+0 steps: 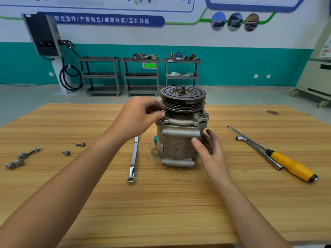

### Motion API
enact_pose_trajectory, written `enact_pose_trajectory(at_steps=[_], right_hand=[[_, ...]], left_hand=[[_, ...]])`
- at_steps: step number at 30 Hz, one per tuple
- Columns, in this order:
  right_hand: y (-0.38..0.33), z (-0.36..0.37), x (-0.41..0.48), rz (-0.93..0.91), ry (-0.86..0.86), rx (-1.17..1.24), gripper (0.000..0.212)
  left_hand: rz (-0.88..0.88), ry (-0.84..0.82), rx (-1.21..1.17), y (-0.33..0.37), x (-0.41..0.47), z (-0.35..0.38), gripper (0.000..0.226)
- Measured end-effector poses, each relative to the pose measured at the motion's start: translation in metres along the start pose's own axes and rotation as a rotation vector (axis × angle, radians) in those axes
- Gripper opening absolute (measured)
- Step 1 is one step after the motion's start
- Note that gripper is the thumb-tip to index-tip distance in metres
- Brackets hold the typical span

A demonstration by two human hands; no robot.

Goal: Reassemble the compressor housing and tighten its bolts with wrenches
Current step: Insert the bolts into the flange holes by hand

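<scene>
The grey compressor point(176, 145) stands upright mid-table, its dark grooved pulley point(183, 100) on top. Two bolts point(196, 117) stick up from the front flange at its right. My left hand point(141, 116) is at the flange's left edge, thumb and fingertips pinching a small bolt there that is mostly hidden. With straight fingers, my right hand point(208, 147) rests against the right side of the housing. A ring wrench point(133, 159) lies on the table left of the compressor. Two loose bolts point(80, 144) point(66, 152) lie further left.
An L-shaped socket wrench point(258, 151) and a yellow-handled screwdriver point(286, 162) lie to the right. Two metal link parts point(28, 153) point(14, 164) sit near the wooden table's point(161, 203) left edge. Grey shelf carts point(141, 76) stand by the far wall.
</scene>
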State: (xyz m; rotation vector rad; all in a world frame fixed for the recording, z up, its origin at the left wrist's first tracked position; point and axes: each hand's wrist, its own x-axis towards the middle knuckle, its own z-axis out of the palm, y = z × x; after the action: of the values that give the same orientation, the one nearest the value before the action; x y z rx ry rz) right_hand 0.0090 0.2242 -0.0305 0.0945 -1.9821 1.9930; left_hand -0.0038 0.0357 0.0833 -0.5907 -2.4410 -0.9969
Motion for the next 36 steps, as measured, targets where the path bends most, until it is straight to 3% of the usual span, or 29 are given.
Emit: enact_pose_trajectory(at_steps=[6,13,17,22,28,36], right_hand=[[0.001,0.001,0.000,-0.013,0.007,0.010,0.104],[-0.001,0.001,-0.001,-0.011,0.006,0.013,0.105],[-0.003,0.001,-0.002,-0.010,-0.007,0.015,0.103],[-0.004,0.000,-0.003,-0.007,-0.016,0.027,0.098],[-0.005,0.000,-0.004,-0.008,-0.021,0.034,0.096],[-0.004,0.002,-0.004,-0.023,0.006,0.015,0.098]], left_hand=[[0.040,0.000,0.003,0.001,0.000,0.004,0.021],[-0.103,0.075,-0.308,-0.001,-0.007,0.018,0.009],[-0.286,0.099,-0.573,-0.004,-0.010,0.023,0.011],[-0.380,0.168,-0.722,-0.005,-0.010,0.030,0.011],[-0.334,0.238,-0.612,-0.005,-0.012,0.034,0.018],[-0.098,0.095,-0.335,-0.008,-0.006,0.015,0.005]])
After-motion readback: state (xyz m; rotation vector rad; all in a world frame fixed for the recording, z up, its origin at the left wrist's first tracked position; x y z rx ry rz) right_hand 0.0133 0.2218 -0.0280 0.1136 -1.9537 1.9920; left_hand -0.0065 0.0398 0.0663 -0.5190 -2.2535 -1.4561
